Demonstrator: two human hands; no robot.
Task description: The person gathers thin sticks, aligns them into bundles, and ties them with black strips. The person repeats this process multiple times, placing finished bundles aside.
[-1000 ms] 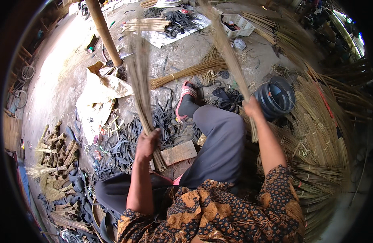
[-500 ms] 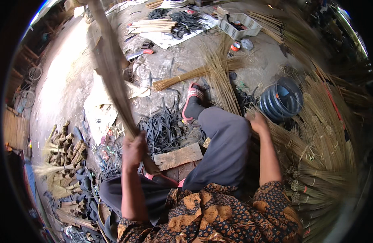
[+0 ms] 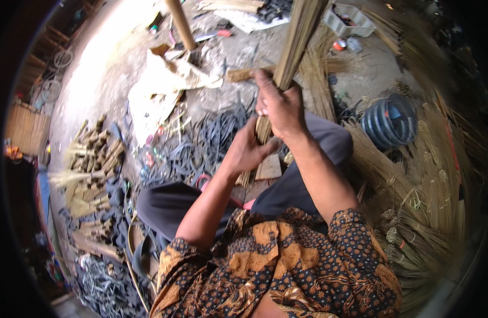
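A long bundle of thin tan sticks (image 3: pixel 299 32) stands nearly upright in front of me, its lower end over a small wooden block (image 3: pixel 269 167) by my knee. My right hand (image 3: pixel 280 106) is wrapped around the bundle higher up. My left hand (image 3: pixel 249 151) grips its lower end just beneath. I sit on the ground in grey trousers and a patterned brown shirt.
Black rubber strips (image 3: pixel 212 140) lie heaped on the ground ahead. Short tied stick bundles (image 3: pixel 93 159) lie at left. A coil of dark bands (image 3: pixel 390 121) sits at right among loose stick sheaves (image 3: pixel 435 180). A wooden post (image 3: pixel 181 24) and torn paper (image 3: pixel 159 87) are beyond.
My right hand left the loose sticks at my right and joined the left hand on the bundle. The bundle swung from leaning left to nearly upright in front of me.
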